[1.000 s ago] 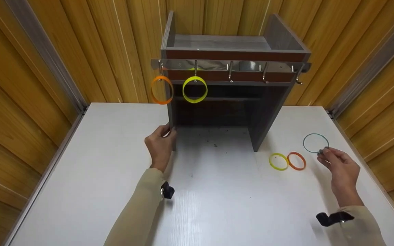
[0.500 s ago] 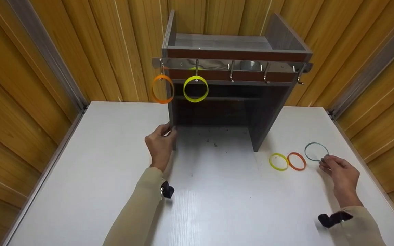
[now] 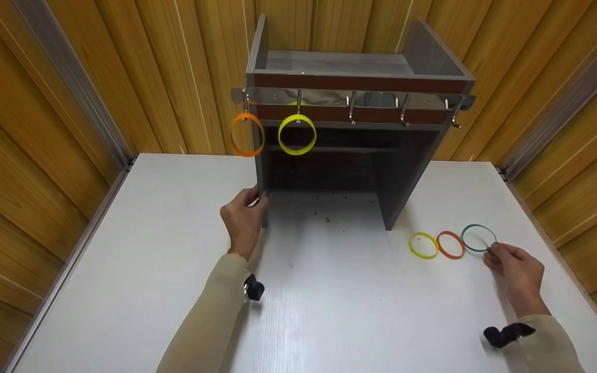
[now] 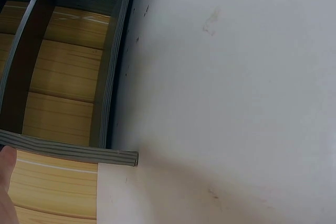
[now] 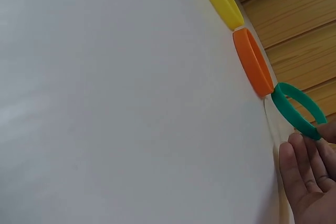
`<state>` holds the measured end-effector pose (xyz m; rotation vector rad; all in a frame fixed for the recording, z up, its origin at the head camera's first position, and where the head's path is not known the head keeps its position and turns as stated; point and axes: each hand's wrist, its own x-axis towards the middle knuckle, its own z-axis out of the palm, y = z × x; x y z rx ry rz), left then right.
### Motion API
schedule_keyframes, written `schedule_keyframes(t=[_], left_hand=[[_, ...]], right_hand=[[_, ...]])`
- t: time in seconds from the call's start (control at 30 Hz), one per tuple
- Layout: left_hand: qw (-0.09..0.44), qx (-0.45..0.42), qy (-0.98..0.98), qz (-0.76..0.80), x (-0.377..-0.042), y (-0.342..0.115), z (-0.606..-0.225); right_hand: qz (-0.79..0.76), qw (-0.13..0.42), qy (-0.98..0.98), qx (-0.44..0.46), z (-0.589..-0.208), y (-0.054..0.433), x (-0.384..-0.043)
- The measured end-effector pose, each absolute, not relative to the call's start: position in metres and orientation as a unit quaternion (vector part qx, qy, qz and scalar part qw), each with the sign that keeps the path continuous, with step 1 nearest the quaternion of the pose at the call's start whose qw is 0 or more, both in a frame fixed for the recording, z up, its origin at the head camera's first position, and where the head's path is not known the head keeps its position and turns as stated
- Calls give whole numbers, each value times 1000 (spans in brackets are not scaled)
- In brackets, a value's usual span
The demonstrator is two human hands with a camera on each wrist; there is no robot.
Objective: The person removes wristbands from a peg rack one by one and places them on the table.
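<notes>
Near the worktop's [image 3: 329,311] right edge: green ring [image 5: 292,115] pinched in right hand [image 3: 519,267], just beside the orange ring [image 5: 248,65].
Left hand [image 3: 244,217] grips the rack's left panel [image 4: 73,151]. For good handling, a light rim pinch seems advisable, keeping the green ring level and the orange ring undisturbed; contact with the worktop cannot be confirmed.

Soft light, seemingly from overhead, brightens the white tabletop [image 3: 340,316] before me, with a pale streak of glare low in the middle. Faint shadows lie beside my left sleeve [image 3: 205,316] and right hand [image 3: 521,272]. The grey shelf unit [image 3: 412,166] is nearly black inside; its metal hook rail [image 3: 324,97] glints. Both wrist views look greyer and slightly soft, the left dimmest toward its upper corner.
</notes>
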<state>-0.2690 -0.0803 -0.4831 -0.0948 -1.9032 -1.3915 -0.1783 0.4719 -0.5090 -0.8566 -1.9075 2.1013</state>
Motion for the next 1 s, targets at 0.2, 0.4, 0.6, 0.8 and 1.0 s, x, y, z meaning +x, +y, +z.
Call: schedule_keyframes(t=[0.2,0.4,0.6,0.8,1.0], left_hand=[[377,-35,-746,-548,-269,-80,-482],[379,-36,-746,-546,-270,-80,-483],[378,-34,-740,-555,-270,-81,-485],[380,-35,-741,-552,-269,-82,-485],[382,-35,-741,-551,-270,-82,-485]], right_hand=[[700,75,-650,-286,-511,475,-178],[668,63,-686,-281,-512,476,-176],[579,61,-768,-264,-513,475,-177],[538,65,-798,-264,-513,473,-177],[543,83,-797,-250,-509,470,-178]])
